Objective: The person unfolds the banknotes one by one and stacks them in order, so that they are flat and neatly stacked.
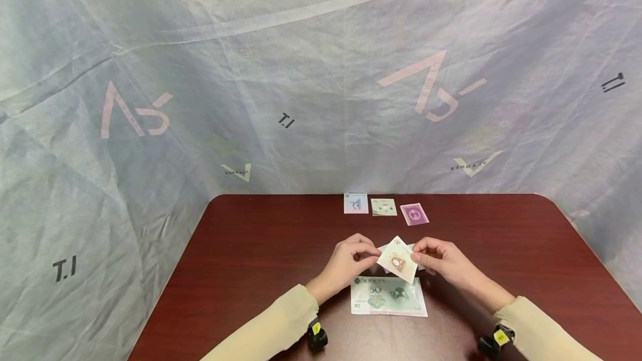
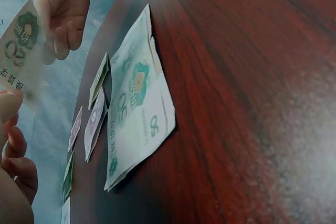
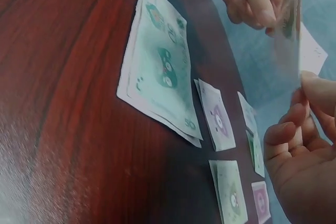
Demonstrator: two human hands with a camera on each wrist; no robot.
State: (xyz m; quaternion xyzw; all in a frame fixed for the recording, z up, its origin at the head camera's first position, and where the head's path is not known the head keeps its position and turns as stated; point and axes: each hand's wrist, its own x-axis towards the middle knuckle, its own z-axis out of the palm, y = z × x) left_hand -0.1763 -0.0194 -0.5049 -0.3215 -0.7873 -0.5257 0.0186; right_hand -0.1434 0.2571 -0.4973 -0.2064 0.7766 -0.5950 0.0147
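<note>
Both hands hold a small folded play banknote with a brown cartoon figure, raised and tilted above the table. My left hand pinches its left corner, and my right hand pinches its right side. In the left wrist view the banknote's other face shows green print. Just below the hands, a larger green 50 play banknote lies over at least one more sheet. Beyond it, a folded purple note and a folded pale green note are mostly hidden in the head view.
Along the table's far edge lie a folded blue note, a folded green note and a folded magenta note. The dark red table meets a grey cloth backdrop at the back.
</note>
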